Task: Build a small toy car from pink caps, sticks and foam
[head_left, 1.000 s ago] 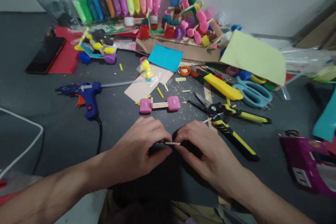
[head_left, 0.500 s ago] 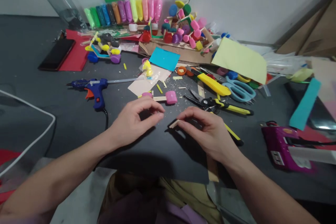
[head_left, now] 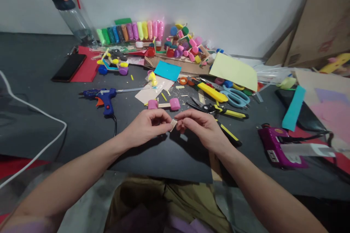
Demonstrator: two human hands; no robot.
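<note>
Left hand (head_left: 146,128) has fingers clamped on a small wooden piece (head_left: 173,125) over the worktop (head_left: 180,164), near the pink-wheeled stick axle (head_left: 164,105). Right hand (head_left: 206,128) curls just beside the piece; can't tell if its fingers are closed or touching it.

The dark tabletop (head_left: 175,162) carries a blue glue gun (head_left: 107,99), black-and-yellow cutters (head_left: 210,108) and a pink-wheeled axle (head_left: 175,104).

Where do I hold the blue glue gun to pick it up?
Probably by its handle, coming from your side of the table. The glue gun lies flat on its side with the handle pointing toward you, and the handle is narrow enough to wrap around. Stay off the nozzle at the left end, which might be hot, and mind the cord below.
</note>
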